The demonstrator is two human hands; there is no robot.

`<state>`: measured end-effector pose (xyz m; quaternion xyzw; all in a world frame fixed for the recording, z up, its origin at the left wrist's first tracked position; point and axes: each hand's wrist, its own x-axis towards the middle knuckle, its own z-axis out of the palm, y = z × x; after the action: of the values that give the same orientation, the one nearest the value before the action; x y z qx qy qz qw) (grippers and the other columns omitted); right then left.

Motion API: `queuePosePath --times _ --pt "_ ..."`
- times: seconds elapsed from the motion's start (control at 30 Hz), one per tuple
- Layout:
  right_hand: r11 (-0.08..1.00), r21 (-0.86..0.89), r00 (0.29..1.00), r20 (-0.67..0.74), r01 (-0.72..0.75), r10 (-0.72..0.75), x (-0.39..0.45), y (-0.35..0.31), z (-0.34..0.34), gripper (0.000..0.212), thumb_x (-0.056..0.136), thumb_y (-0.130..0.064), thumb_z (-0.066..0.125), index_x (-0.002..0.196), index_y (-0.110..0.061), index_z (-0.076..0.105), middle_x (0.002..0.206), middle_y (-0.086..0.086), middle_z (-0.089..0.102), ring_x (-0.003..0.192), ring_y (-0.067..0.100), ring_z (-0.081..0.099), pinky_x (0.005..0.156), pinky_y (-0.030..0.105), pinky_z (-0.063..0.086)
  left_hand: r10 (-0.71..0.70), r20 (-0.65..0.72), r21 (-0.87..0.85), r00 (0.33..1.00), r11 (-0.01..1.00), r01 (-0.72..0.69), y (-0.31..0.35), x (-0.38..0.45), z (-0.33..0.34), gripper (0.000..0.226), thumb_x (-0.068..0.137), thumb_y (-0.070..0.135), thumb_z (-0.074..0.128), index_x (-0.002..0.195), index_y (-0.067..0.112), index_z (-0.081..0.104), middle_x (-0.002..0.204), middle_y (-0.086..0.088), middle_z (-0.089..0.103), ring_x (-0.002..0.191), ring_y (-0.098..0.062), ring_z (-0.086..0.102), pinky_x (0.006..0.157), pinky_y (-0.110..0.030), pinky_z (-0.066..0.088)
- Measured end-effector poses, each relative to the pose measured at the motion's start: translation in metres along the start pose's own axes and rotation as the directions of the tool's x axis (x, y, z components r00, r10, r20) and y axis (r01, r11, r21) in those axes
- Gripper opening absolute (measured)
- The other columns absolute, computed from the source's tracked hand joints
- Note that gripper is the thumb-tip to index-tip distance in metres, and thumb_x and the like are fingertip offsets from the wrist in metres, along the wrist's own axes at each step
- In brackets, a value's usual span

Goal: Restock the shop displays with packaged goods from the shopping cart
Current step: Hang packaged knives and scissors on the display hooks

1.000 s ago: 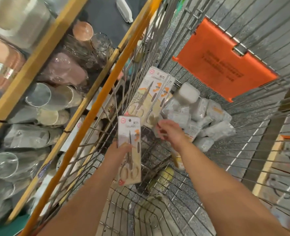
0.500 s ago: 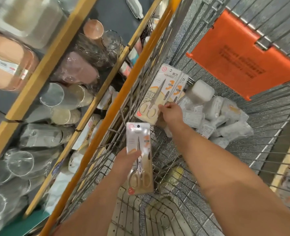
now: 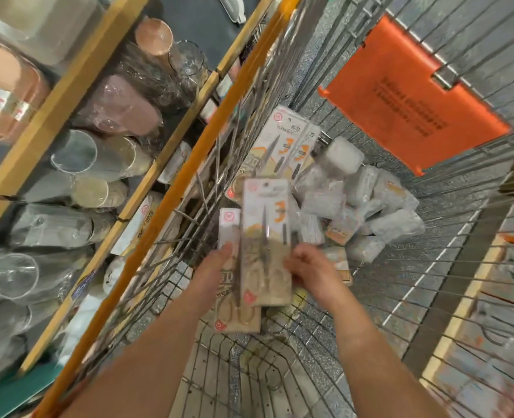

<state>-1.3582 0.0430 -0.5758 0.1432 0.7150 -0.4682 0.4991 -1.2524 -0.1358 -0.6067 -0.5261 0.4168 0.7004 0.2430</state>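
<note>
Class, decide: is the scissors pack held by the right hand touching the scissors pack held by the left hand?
Touching. In the head view, the right hand's pack lies overlapped on the left hand's pack, no gap visible.

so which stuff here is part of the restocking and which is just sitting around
Part of the job:
- scissors pack held by right hand
- second scissors pack held by left hand
- more scissors packs in the cart
- white wrapped packets

Just there:
- glassware on the shelves
- orange flap

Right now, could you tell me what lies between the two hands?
In the head view, two overlapping scissors packs span between the left hand and right hand.
</note>
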Motion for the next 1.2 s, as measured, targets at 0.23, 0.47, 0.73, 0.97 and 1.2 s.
queuePosePath --times 0.23,0.47,0.73,0.97,1.2 --pt "0.982 -0.184 0.979 0.19 -0.036 0.071 0.014 0.016 0.033 0.016 0.092 -0.022 0.065 0.078 -0.018 0.059 0.076 0.0 0.066 0.071 0.016 0.063 0.066 0.03 0.053 0.031 -0.023 0.03 0.999 0.999 -0.03 0.001 0.01 -0.003 0.03 0.084 0.021 0.075 0.111 0.01 0.067 0.099 -0.013 0.075 0.09 -0.03 0.072 0.09 -0.052 0.055" --pt "0.978 0.201 0.954 -0.298 0.047 0.015 0.052 -0.041 0.029 0.016 0.097 -0.015 0.053 0.084 -0.009 0.06 0.066 0.006 0.054 0.057 0.017 0.047 0.049 0.023 0.039 0.013 -0.032 0.133 0.999 0.991 -0.009 -0.009 0.008 -0.008 0.012 0.088 0.015 0.071 0.094 0.023 0.065 0.094 -0.005 0.073 0.086 -0.024 0.069 0.089 -0.043 0.055" --pt "0.967 -0.253 0.892 -0.433 0.017 -0.129 0.112 -0.086 0.048 0.036 0.089 -0.043 0.065 0.069 -0.022 0.045 0.064 -0.003 0.055 0.06 0.015 0.054 0.051 0.026 0.035 0.014 -0.044 0.131 0.999 0.991 -0.009 -0.012 0.013 -0.013 0.026 0.088 0.02 0.072 0.113 0.016 0.065 0.1 -0.004 0.072 0.089 -0.02 0.068 0.083 -0.036 0.055" --pt "0.971 -0.237 0.881 -0.466 -0.039 -0.079 0.116 -0.086 0.049 0.029 0.091 -0.037 0.067 0.09 -0.014 0.05 0.066 -0.008 0.049 0.057 0.007 0.047 0.046 0.019 0.03 -0.024 -0.038 0.107 0.999 0.994 0.027 -0.015 0.015 -0.011 0.029 0.08 0.024 0.08 0.107 0.02 0.068 0.102 -0.005 0.075 0.098 -0.028 0.07 0.097 -0.051 0.052" --pt "0.978 -0.164 0.884 -0.427 0.129 -0.189 0.12 -0.083 0.046 0.032 0.093 -0.026 0.063 0.07 -0.018 0.042 0.063 0.0 0.047 0.059 0.018 0.044 0.055 0.025 0.037 -0.02 -0.059 0.104 0.998 0.994 0.026 -0.014 0.017 -0.013 0.02 0.083 0.022 0.078 0.1 0.023 0.067 0.102 -0.006 0.073 0.097 -0.027 0.069 0.095 -0.046 0.053"
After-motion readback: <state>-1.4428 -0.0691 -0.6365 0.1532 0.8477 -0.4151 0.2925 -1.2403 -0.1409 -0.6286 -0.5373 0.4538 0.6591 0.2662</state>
